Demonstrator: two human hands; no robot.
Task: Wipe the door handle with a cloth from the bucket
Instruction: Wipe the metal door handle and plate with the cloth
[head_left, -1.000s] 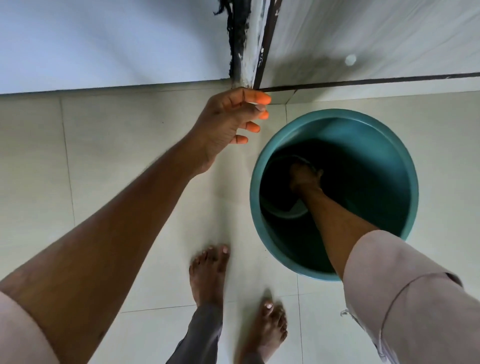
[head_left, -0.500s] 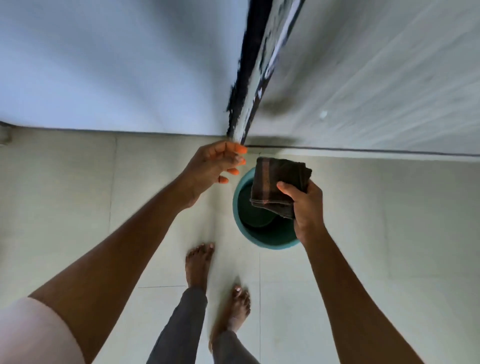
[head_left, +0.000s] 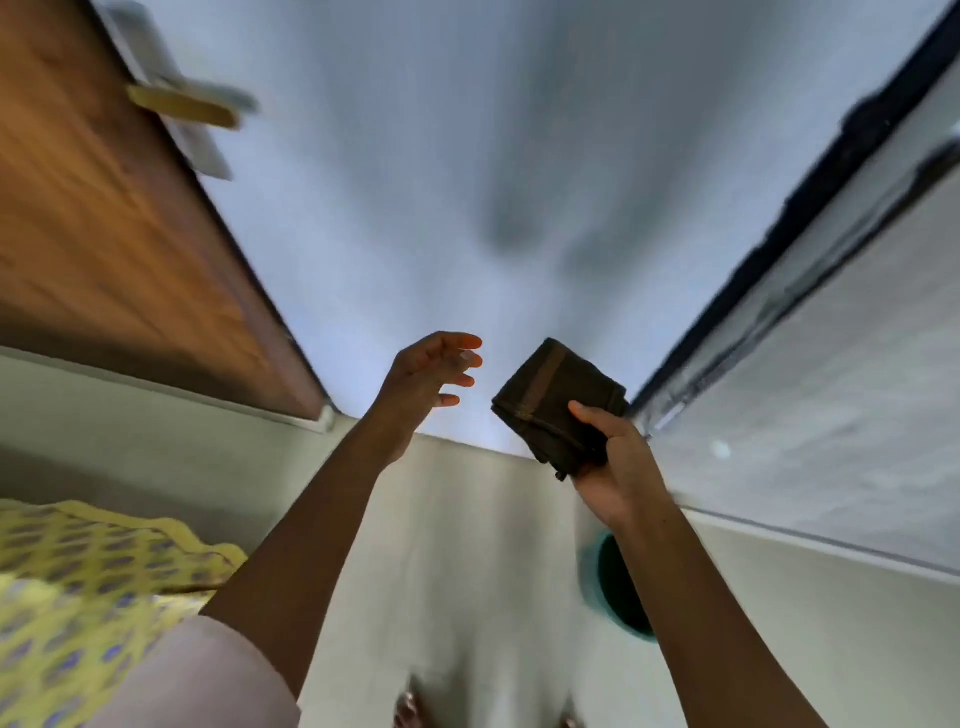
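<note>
My right hand (head_left: 615, 462) holds a folded dark brown cloth (head_left: 553, 402) in front of the pale wall, thumb on top of it. My left hand (head_left: 428, 371) hovers just left of the cloth with fingers spread and nothing in it. A brass lever door handle (head_left: 182, 106) on a pale plate sticks out from the brown wooden door (head_left: 104, 218) at the upper left, far above both hands. The teal bucket (head_left: 618, 597) stands on the floor, partly hidden behind my right forearm.
A yellow patterned fabric (head_left: 67, 597) lies at the lower left. A dark-edged frame (head_left: 810, 208) and a grey panel (head_left: 831, 415) run along the right. Pale floor tiles (head_left: 483, 545) lie below, and my toes (head_left: 408, 714) show at the bottom edge.
My right hand pulled the cloth out of the bucket and lifted it. The view swung up from the floor, bringing the door and its handle into sight.
</note>
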